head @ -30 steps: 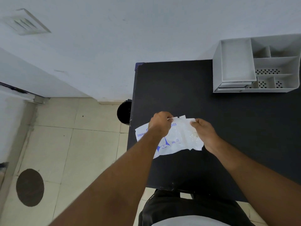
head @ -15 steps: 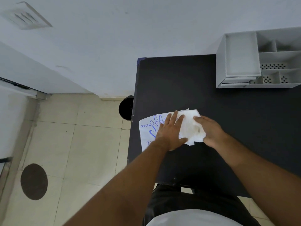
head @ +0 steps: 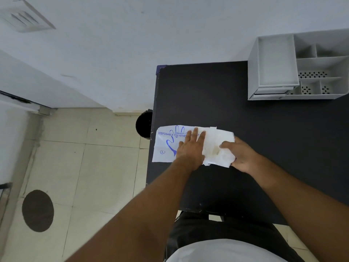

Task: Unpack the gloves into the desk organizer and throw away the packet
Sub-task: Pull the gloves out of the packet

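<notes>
A white plastic glove packet (head: 167, 143) with blue print lies flat at the left edge of the black desk (head: 217, 103). My left hand (head: 190, 148) presses flat on its middle, fingers spread. A wad of clear gloves (head: 217, 146) sticks out of the packet's right end. My right hand (head: 239, 155) pinches that wad at its right side. The grey desk organizer (head: 273, 91), with a tray and several compartments, stands at the desk's back right, well apart from both hands.
A black waste bin (head: 144, 123) stands on the tiled floor just left of the desk, near the packet. A white wall runs behind the desk. A dark round floor cover (head: 37, 210) lies at lower left.
The packet went from held up in both hands to flat on the desk. My left hand now lies open on it, and the gloves have come further out to the right.
</notes>
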